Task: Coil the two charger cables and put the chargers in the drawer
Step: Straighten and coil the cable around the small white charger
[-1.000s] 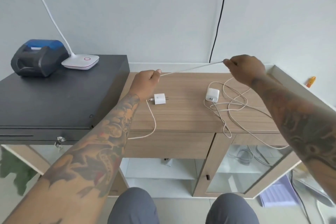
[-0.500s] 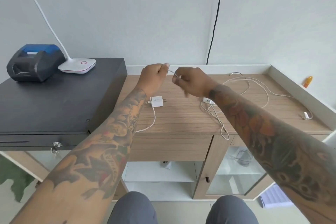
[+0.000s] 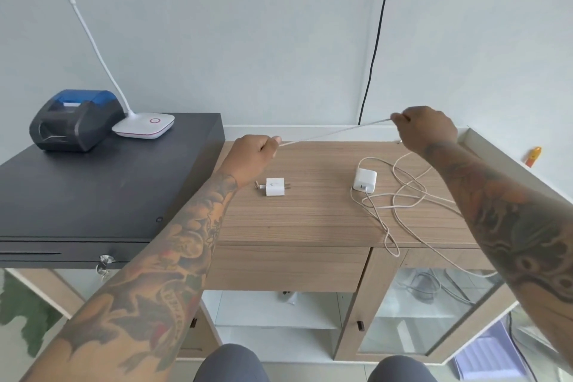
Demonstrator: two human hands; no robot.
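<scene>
2 chargers lie on the wooden bench (image 3: 310,220): the larger charger (image 3: 365,180) right amid its loose cable (image 3: 400,201), the small charger (image 3: 275,186) left. Above them, left hand (image 3: 252,155) and right hand (image 3: 426,130), fingers pinched shut, hold a white cable (image 3: 335,132) taut between them.

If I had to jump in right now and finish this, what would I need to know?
Left hand and right hand pinch one white cable, stretched between them above the desk.
Small charger lies mid-desk. Bigger charger sits right of it, its cable a loose tangle spilling over the front edge.
Nothing looks coiled, and both chargers remain out.
Left: coil both cables, put the chargers in the drawer.
</scene>
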